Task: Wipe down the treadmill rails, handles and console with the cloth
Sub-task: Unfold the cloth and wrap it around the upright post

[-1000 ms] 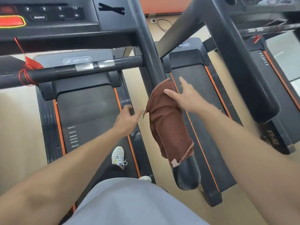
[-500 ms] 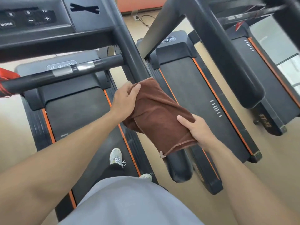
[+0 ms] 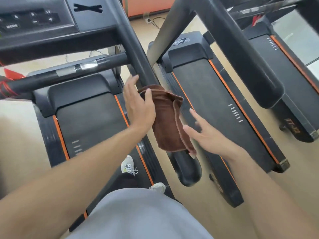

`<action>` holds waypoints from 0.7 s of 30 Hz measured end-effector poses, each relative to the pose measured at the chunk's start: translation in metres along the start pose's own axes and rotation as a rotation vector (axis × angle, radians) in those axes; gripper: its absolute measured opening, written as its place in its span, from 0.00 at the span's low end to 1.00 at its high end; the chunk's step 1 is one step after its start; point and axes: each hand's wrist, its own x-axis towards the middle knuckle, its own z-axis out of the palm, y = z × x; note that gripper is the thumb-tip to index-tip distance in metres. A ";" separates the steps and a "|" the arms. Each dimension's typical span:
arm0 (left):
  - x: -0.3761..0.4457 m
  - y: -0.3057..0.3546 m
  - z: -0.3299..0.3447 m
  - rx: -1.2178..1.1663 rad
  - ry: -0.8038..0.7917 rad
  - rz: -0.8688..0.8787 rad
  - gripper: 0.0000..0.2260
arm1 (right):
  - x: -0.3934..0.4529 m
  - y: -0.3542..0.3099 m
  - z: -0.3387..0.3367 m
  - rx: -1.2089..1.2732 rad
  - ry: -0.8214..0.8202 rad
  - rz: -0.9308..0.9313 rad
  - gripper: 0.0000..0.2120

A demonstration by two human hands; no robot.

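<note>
A brown cloth (image 3: 168, 121) is draped over the black right rail (image 3: 138, 54) of the treadmill I stand on, covering its lower stretch. My left hand (image 3: 138, 107) lies flat on the cloth's upper left side with straight fingers, the thumb on the cloth. My right hand (image 3: 205, 133) hovers just right of the cloth with fingers spread, holding nothing. The rail's padded end (image 3: 188, 169) pokes out below the cloth. The console (image 3: 34, 19) with buttons sits at upper left, and a crossbar handle (image 3: 72, 71) runs under it.
A second treadmill (image 3: 215, 100) stands close on the right, its own black rail (image 3: 241, 62) slanting overhead. A third treadmill (image 3: 291, 69) lies further right. A red safety cord (image 3: 6, 87) hangs on the crossbar's left end. My feet (image 3: 128, 165) stand on the belt.
My right hand has let go of the cloth's lower edge and drawn off to the right with fingers spread. My left hand has opened flat on the cloth. The cloth now hangs narrower on the rail.
</note>
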 end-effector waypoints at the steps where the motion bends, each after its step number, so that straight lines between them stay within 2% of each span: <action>1: -0.022 -0.007 0.002 -0.077 -0.018 -0.140 0.23 | 0.011 -0.002 0.017 0.088 -0.019 -0.037 0.36; 3: -0.057 -0.020 0.012 -0.131 -0.139 -0.324 0.26 | 0.030 -0.011 0.043 0.261 -0.021 -0.078 0.31; 5: -0.077 -0.024 0.026 -0.168 -0.252 -0.332 0.29 | 0.046 -0.017 0.053 0.356 0.019 -0.092 0.26; 9: -0.085 -0.014 0.040 -0.235 -0.285 -0.440 0.28 | 0.053 -0.022 0.053 0.308 0.086 -0.177 0.22; 12: -0.093 -0.015 0.030 -0.280 -0.263 -0.431 0.28 | 0.039 -0.017 0.059 0.396 0.171 -0.198 0.19; 13: -0.094 -0.014 0.024 -0.294 -0.222 -0.446 0.29 | 0.035 -0.016 0.059 0.507 0.205 -0.161 0.18; 15: -0.090 -0.013 0.009 -0.309 -0.124 -0.481 0.30 | 0.030 -0.015 0.052 0.898 0.234 -0.032 0.16; 17: -0.081 -0.013 -0.004 -0.358 -0.126 -0.526 0.33 | 0.031 -0.014 0.041 1.171 0.231 0.073 0.12; 21: -0.062 -0.014 -0.020 -0.479 -0.183 -0.631 0.34 | 0.036 -0.006 0.020 0.995 0.332 0.102 0.17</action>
